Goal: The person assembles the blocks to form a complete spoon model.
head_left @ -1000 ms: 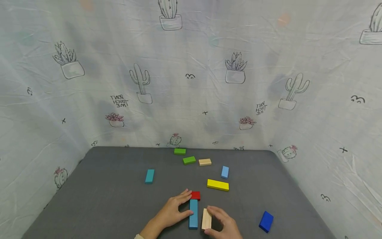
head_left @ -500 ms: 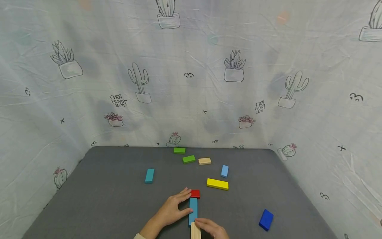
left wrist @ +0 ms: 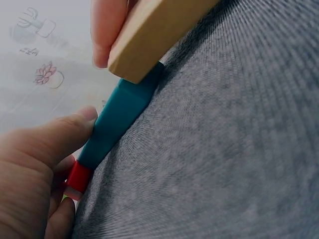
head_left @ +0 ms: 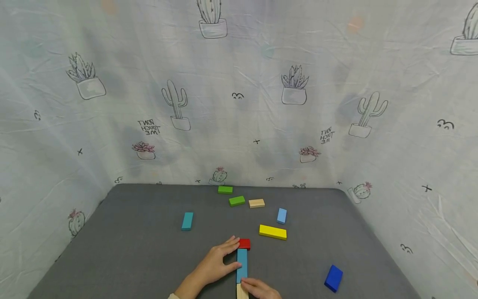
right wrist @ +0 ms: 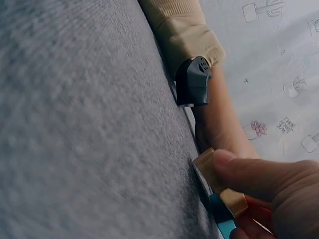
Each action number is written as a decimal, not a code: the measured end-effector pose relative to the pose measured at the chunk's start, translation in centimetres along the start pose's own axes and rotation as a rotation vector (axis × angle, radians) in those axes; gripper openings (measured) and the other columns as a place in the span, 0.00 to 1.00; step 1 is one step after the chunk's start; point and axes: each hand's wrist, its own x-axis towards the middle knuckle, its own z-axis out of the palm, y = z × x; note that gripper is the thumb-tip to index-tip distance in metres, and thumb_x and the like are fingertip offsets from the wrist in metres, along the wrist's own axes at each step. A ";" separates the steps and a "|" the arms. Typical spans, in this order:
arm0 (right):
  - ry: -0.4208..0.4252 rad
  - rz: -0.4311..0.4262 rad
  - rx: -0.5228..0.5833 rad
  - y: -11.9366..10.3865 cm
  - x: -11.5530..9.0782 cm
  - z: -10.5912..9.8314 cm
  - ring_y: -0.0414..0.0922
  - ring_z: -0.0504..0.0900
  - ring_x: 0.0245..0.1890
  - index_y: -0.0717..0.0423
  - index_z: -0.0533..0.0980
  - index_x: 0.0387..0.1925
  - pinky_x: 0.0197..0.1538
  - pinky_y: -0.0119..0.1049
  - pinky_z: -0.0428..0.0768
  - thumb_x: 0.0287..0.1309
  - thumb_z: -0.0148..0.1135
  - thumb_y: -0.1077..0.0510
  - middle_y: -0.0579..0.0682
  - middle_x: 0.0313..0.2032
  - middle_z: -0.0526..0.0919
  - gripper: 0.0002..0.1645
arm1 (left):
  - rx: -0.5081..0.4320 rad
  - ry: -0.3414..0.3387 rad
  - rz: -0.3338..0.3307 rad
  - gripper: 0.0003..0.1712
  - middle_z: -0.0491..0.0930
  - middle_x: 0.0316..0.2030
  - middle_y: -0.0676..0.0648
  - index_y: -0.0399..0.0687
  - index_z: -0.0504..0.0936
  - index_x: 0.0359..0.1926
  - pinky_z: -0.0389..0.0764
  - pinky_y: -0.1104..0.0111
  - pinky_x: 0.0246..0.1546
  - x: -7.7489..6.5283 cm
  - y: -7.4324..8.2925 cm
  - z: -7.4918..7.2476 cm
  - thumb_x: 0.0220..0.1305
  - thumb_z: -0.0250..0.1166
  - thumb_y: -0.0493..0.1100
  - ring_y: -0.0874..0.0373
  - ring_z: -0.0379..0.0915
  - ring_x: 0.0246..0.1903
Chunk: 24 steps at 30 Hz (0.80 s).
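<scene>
A small red block (head_left: 245,244) and a long blue block (head_left: 242,265) lie end to end on the dark table. My left hand (head_left: 216,261) rests along them, fingertips at the red block's left side and thumb at the blue one. My right hand (head_left: 261,288) pinches a plain wooden block (head_left: 242,292) at the blue block's near end; its lower part leaves the head view. In the left wrist view, the wooden block (left wrist: 154,35) overlaps the end of the blue block (left wrist: 119,114). The right thumb lies along the wooden block (right wrist: 233,201) in the right wrist view.
Farther back lie a yellow block (head_left: 273,232), a light blue block (head_left: 281,216), another wooden block (head_left: 256,203) and two green blocks (head_left: 237,201). A teal block (head_left: 187,221) is left, a dark blue block (head_left: 333,278) right. A patterned curtain (head_left: 239,116) encloses the table.
My right hand has brought the wooden block from right of the blue block leftward and toward me, to the blue block's near end. My left hand has stayed in place.
</scene>
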 end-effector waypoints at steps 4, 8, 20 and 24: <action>0.052 0.022 -0.056 -0.2 -0.1 0.6 0.39 0.75 0.57 0.65 0.71 0.60 0.51 0.31 0.80 0.67 0.53 0.59 0.61 0.57 0.76 0.23 | -0.011 -0.008 -0.022 0.36 0.68 0.65 0.45 0.42 0.72 0.63 0.71 0.52 0.60 0.1 0.1 -0.1 0.61 0.62 0.60 0.47 0.61 0.67; 0.082 0.063 -0.087 -0.2 -0.1 1.0 0.38 0.76 0.56 0.61 0.73 0.60 0.50 0.31 0.80 0.68 0.53 0.55 0.57 0.57 0.77 0.23 | -0.016 -0.013 -0.035 0.36 0.68 0.65 0.46 0.42 0.72 0.63 0.71 0.52 0.60 0.1 0.2 -0.2 0.61 0.62 0.60 0.47 0.60 0.67; 0.169 -0.005 -0.160 0.3 -0.3 1.9 0.41 0.77 0.57 0.64 0.75 0.56 0.50 0.31 0.81 0.67 0.54 0.57 0.56 0.57 0.78 0.21 | -0.020 -0.009 -0.031 0.36 0.69 0.65 0.46 0.42 0.73 0.63 0.72 0.53 0.60 0.1 0.0 -0.1 0.61 0.63 0.59 0.48 0.60 0.67; 0.280 -0.059 -0.259 0.6 -0.2 2.7 0.44 0.80 0.53 0.63 0.79 0.51 0.49 0.26 0.80 0.64 0.57 0.60 0.54 0.54 0.80 0.17 | -0.033 -0.004 -0.028 0.36 0.69 0.65 0.46 0.42 0.73 0.63 0.72 0.53 0.60 0.1 -0.1 -0.1 0.60 0.63 0.59 0.47 0.60 0.67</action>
